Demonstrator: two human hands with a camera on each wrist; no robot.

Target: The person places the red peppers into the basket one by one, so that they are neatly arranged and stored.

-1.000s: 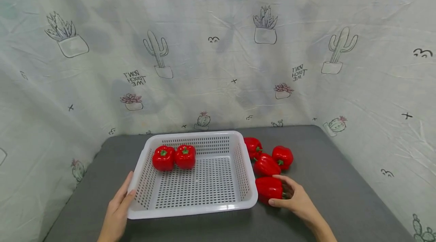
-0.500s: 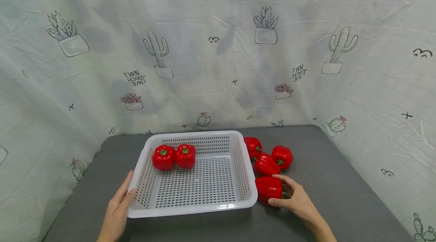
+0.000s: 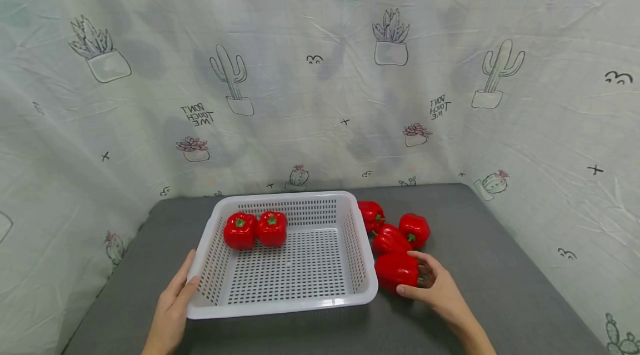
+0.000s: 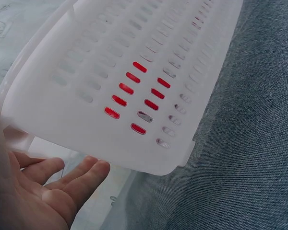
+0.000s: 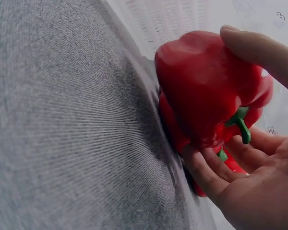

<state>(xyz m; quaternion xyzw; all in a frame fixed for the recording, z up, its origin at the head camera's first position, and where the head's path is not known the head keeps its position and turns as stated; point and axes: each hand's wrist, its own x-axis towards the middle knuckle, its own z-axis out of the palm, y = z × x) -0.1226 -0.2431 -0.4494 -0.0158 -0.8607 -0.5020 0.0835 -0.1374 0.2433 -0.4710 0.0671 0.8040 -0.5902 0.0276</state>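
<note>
At the left side of a white perforated plastic basket (image 3: pixel 282 306), my left hand (image 3: pixel 170 308) holds the rim, its thumb over the edge and its fingers along the outside. The left wrist view shows these fingers nearly straight beside the basket wall (image 4: pixel 81 129). Two red bell peppers, one farther left (image 3: pixel 240 231) and one beside it (image 3: pixel 272 229), stand inside, stems up. My right hand (image 3: pixel 440 291) grips another red bell pepper (image 3: pixel 396 271) just right of the basket. In the right wrist view, thumb and fingers span this pepper (image 5: pixel 201 81), green stem toward the palm.
Three more red bell peppers lie right of the basket: one against its far corner (image 3: pixel 370 215), one in the middle (image 3: pixel 391 241) and one farther right (image 3: pixel 414 229). A grey cloth covers the table (image 3: pixel 490 271). A patterned white curtain (image 3: pixel 320 94) surrounds it.
My right hand and the gripped bell pepper have shifted slightly upward in the head view, closer to the middle loose pepper. The left hand and basket stay essentially in place.
</note>
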